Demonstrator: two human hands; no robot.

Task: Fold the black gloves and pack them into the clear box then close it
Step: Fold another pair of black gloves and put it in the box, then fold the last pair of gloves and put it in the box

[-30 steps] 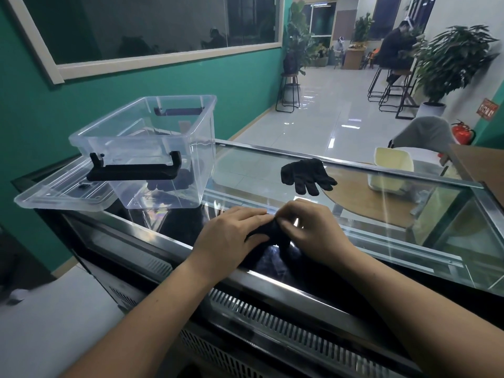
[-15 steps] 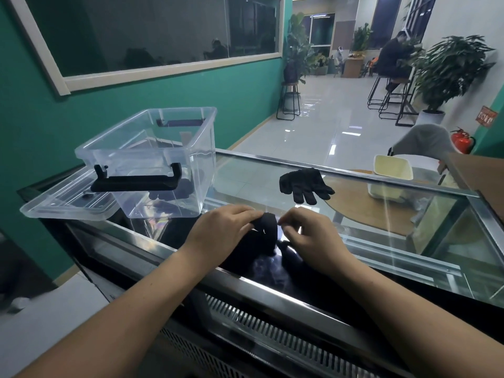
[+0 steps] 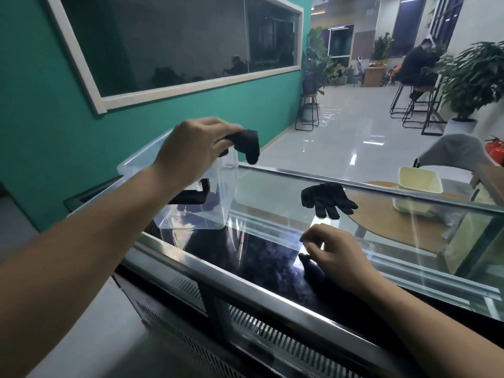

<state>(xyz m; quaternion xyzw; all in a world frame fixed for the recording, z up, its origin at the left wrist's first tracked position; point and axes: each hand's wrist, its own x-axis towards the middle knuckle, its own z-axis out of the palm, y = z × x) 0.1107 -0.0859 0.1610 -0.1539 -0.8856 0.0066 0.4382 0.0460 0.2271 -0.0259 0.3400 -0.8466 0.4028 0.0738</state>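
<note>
My left hand (image 3: 192, 150) grips a folded black glove (image 3: 245, 144) and holds it in the air above the open clear box (image 3: 196, 214), near the box's right rim. The box stands on the glass counter top (image 3: 272, 192), and a black latch handle (image 3: 191, 196) shows on its front wall. A second black glove (image 3: 326, 199) lies flat on the glass further right, fingers spread. My right hand (image 3: 331, 253) hovers low over the glass in front of that glove, fingers loosely curled, holding nothing.
The counter's steel front edge (image 3: 245, 285) runs diagonally below my arms. Beyond the glass stand a round wooden table (image 3: 381, 211) with a cream tub (image 3: 418, 180), a grey chair (image 3: 452, 152) and plants. A person sits far back on a stool.
My left hand lifted the folded glove off the glass and carried it up and left over the box. My right hand let go of it and stayed near the counter.
</note>
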